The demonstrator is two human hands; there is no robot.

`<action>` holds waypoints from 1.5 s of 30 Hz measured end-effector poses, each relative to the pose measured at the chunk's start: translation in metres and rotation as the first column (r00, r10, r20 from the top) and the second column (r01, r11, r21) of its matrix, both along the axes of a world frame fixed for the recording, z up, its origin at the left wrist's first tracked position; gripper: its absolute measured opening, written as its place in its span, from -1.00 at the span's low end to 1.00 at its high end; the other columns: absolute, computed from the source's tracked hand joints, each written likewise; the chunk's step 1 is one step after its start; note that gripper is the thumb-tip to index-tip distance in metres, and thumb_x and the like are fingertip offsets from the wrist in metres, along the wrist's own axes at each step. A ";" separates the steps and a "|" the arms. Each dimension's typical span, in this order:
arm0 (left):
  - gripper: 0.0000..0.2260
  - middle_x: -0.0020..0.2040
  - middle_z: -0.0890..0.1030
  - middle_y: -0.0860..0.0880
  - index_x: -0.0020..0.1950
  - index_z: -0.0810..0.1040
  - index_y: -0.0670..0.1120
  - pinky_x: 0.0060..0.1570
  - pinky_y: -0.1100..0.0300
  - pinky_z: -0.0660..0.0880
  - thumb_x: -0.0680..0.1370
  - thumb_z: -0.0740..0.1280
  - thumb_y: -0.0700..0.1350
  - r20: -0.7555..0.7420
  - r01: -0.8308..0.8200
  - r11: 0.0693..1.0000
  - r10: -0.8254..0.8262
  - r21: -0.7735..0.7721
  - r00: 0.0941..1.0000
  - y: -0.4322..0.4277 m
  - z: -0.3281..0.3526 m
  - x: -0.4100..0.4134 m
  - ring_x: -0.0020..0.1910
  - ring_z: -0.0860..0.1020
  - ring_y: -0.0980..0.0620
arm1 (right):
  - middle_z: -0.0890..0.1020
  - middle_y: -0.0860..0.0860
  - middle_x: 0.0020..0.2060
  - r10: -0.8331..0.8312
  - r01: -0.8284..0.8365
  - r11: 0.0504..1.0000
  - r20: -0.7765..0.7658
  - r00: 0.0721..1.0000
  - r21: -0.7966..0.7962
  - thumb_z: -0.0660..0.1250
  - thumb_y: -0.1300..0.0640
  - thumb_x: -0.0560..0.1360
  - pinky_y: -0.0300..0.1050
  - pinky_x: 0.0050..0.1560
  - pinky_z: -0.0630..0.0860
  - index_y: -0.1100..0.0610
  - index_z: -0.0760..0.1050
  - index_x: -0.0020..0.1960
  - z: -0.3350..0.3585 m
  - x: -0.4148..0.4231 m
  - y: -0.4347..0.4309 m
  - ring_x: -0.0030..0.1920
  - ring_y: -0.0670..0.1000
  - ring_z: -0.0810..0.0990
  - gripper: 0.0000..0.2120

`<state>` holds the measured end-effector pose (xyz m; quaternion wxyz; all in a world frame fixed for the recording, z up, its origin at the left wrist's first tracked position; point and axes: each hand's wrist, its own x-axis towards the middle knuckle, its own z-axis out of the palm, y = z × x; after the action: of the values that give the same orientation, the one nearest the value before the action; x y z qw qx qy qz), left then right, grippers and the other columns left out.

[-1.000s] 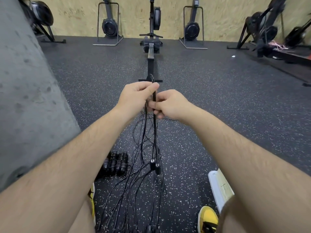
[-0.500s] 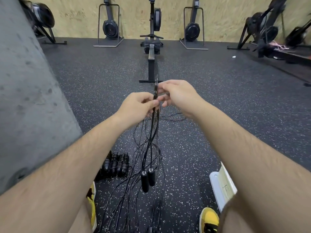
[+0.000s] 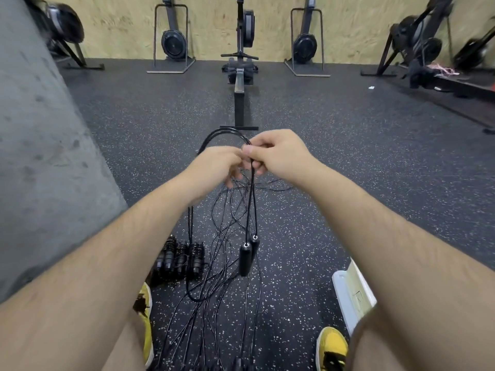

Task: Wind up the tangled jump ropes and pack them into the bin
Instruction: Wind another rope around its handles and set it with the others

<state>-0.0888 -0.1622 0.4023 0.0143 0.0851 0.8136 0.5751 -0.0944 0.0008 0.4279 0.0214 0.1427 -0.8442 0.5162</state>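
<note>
speckled black rubber floor (image 3: 348, 162) fills most of the view, with a plywood wall (image 3: 273, 25) at the far end and a grey concrete column (image 3: 40, 156) at left. rowing machine (image 3: 242, 73) lies flat down the centre line, its rail end just beyond the hands; two more rowers stand upright on either side of it, against the wall. both bare forearms reach forward from the lower corners and meet mid-frame. white bin (image 3: 351, 293) sits on the floor at lower right, partly hidden by the right forearm — only one corner and a bit of the inside show. yellow shoes (image 3: 332, 346) at the bottom edge. tangled jump ropes (image 3: 214, 317) — thin black cords — spread across the floor between the feet and run up toward the hands. already wound ropes (image 3: 180, 259) lie bundled on the floor just left of the tangle, near the column base. right hand (image 3: 278, 153) closed, pinching the held rope (image 3: 251, 199) where its doubled cord arches over in a loop to the left hand (image 3: 217, 167), which is curled around the same cord, fingers partly loose. two black handles (image 3: 247, 257) hang side by side below the hands, clear of the floor.
</note>
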 end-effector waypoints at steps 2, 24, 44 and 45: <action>-0.83 -0.10 0.67 -0.05 0.12 0.64 -0.12 -0.28 0.18 0.50 0.62 0.26 -0.20 0.048 0.096 0.973 -0.088 -0.208 0.995 0.002 -0.007 0.006 -0.23 0.59 0.09 | 0.62 0.11 -0.32 -0.039 0.037 0.995 -0.016 0.999 -0.094 0.38 0.21 0.56 -0.10 -0.25 0.61 0.31 0.63 -0.09 0.002 -0.003 -0.001 -0.39 0.00 0.55 -0.84; -0.79 -0.25 0.60 -0.05 0.04 0.72 -0.11 -0.31 0.28 0.47 0.67 0.31 -0.06 -0.210 -0.083 0.994 0.095 0.066 0.973 -0.001 0.008 -0.002 -0.37 0.47 0.15 | 0.65 0.10 -0.35 0.053 -0.058 0.998 0.107 0.993 0.040 0.41 0.23 0.55 -0.05 -0.28 0.62 0.27 0.57 -0.16 -0.012 0.005 -0.005 -0.40 0.02 0.61 -0.86; -0.88 -0.25 0.60 -0.05 -0.02 0.72 -0.12 -0.18 0.18 0.50 0.56 0.46 -0.07 -0.063 0.129 0.975 -0.143 -0.181 0.988 0.009 -0.015 0.008 -0.34 0.48 0.09 | 0.61 0.09 -0.27 -0.052 0.039 0.958 -0.038 0.998 -0.285 0.38 0.28 0.56 -0.10 -0.25 0.63 0.39 0.60 -0.05 0.005 -0.007 0.014 -0.35 -0.07 0.56 -0.86; -0.88 -0.26 0.60 -0.06 -0.07 0.72 -0.09 -0.16 0.12 0.51 0.55 0.47 -0.05 -0.052 0.127 0.973 -0.139 -0.190 0.989 0.010 -0.017 0.007 -0.33 0.49 0.05 | 0.61 0.10 -0.27 -0.051 0.037 0.953 -0.039 0.998 -0.300 0.38 0.28 0.56 -0.09 -0.25 0.64 0.38 0.60 -0.05 0.006 -0.006 0.014 -0.35 -0.07 0.56 -0.86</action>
<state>-0.0818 -0.1518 0.3854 0.0340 0.1563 0.8564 0.4909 -0.1008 0.0151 0.4334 0.0739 0.1310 -0.7585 0.6341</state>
